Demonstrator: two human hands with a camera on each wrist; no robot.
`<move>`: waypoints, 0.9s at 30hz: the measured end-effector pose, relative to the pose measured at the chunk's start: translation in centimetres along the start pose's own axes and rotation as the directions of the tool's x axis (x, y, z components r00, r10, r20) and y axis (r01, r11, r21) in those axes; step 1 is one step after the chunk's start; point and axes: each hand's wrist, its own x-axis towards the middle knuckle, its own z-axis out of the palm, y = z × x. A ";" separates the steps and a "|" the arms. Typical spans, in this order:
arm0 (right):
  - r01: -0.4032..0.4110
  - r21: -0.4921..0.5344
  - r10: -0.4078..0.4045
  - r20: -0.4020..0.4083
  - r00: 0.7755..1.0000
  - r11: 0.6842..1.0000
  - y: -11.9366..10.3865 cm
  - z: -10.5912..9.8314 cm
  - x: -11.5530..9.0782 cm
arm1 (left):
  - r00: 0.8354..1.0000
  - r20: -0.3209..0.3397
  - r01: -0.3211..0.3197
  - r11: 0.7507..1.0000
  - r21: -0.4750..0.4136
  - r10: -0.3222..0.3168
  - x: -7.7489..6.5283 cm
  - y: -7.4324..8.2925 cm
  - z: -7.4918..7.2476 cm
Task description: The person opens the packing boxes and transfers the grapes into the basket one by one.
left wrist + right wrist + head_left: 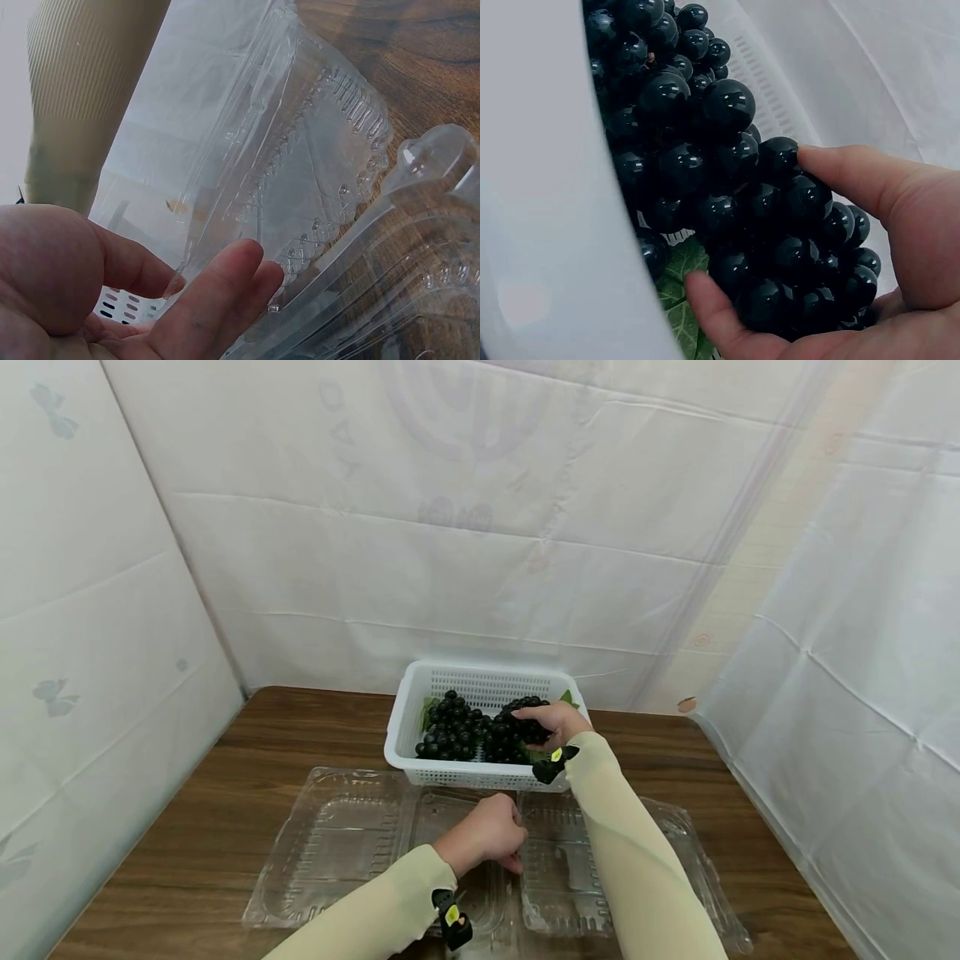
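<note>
Two bunches of dark grapes with green leaves lie in a white plastic basket (397, 735). The left bunch (447, 731) lies untouched. My right hand (557, 724) grips the right bunch of grapes (780, 247), thumb and fingers on opposite sides of it. A green leaf (684, 281) shows beneath the fruit. In front of the basket, my left hand (487, 832) pinches the edge of the right clear plastic container (300, 172), which stands open. Another open clear plastic container (348, 843) lies to the left, partly beneath the left forearm.
The brown wooden table (187, 827) bears everything. White sheeting (450, 568) hangs close behind the basket and along both sides. The right forearm (637, 852) crosses above the right container.
</note>
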 end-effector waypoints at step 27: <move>0.059 -0.190 -0.061 -0.008 0.998 0.980 0.7 -0.6 -1.1 | 0.999 -0.016 -0.032 0.999 0.040 0.033 0.2 0.0 -0.1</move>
